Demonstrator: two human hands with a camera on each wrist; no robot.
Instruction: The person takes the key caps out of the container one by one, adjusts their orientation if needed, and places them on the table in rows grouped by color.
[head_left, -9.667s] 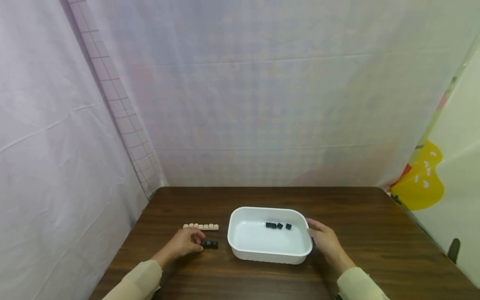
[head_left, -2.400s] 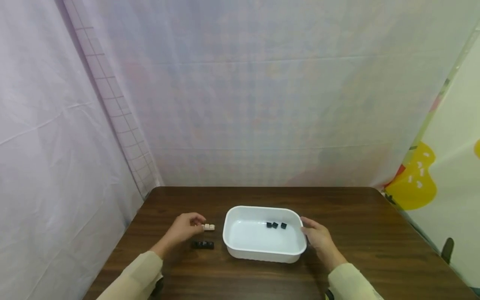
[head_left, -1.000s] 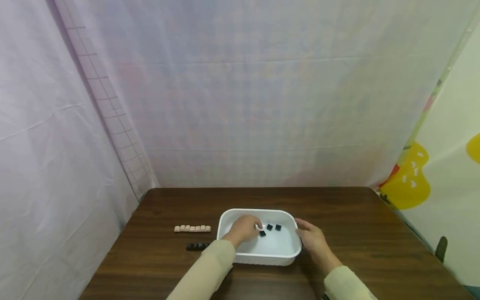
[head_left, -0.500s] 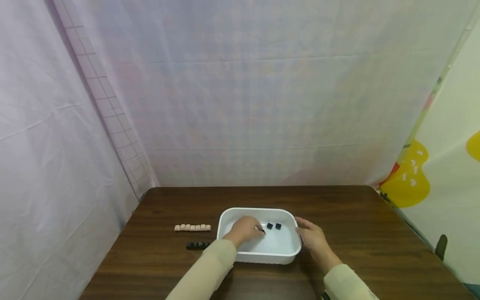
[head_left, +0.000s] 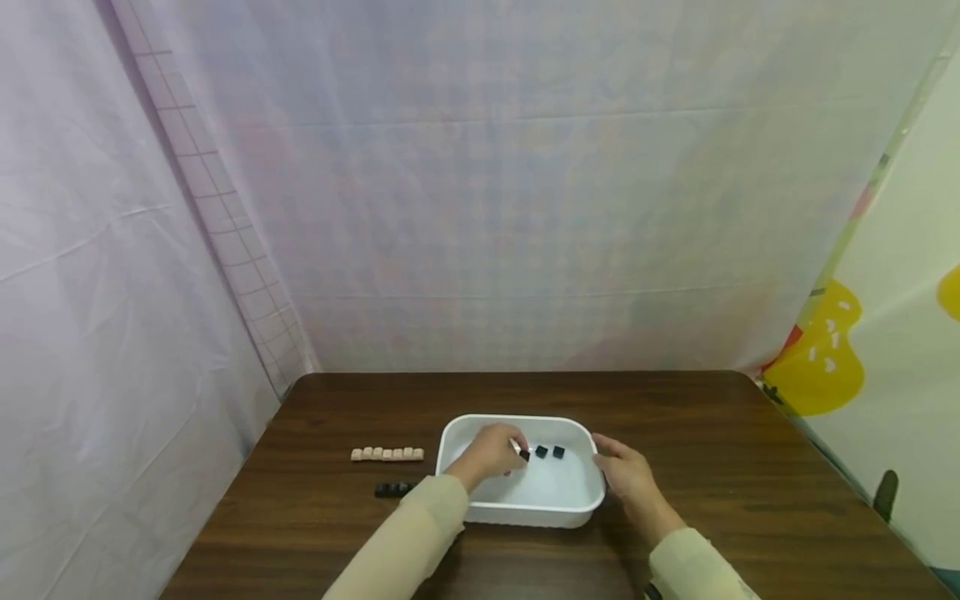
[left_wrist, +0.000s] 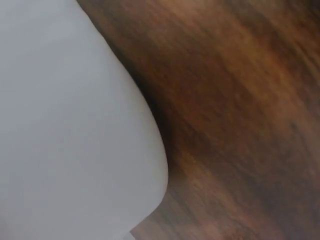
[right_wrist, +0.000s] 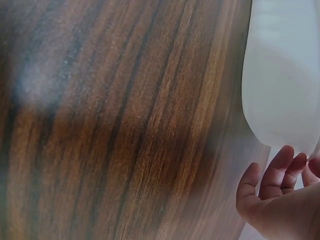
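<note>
My left hand reaches over the near left rim into a white plastic tray, pinching a small black keycap between thumb and fingers. To its right, another two black keycaps lie on the tray floor. My right hand holds the tray's right end, thumb at the rim. The right wrist view has the fingers curled close against the tray's outer wall. Only the tray's side and tabletop appear in the left wrist view; the hand itself is out of that view.
Left of the tray, a row of several cream keycaps lies on the dark wooden table. Nearer me is a row of black keycaps, its right end beside my left sleeve. White curtains hang behind the table.
My left hand has moved from the cream row into the tray and picked up a black keycap, tilting it over the last second. My right hand stays at the tray's right end.
</note>
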